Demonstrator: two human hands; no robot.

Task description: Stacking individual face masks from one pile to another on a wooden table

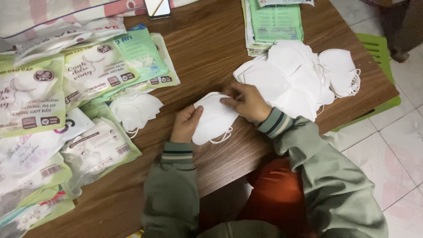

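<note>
Right now we hold a small stack of white folded masks (214, 118) between both hands, just above the wooden bench (207, 48), long axis slanting up toward the right hand. Our left hand (186, 124) pinches its left edge; our right hand (247, 101) presses fingers onto its upper right end. Ear loops dangle below. A loose mask pile (295, 75) lies right; packaged masks (88, 70) lie left.

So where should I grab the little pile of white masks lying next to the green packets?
Probably best by the folded edge of the small mask pile, pinching the whole stack from its right side, over the bare wooden table. The ear loops trail out at the bottom, so pulling those would likely lift only one mask. The packets crowd its left and top.
</note>
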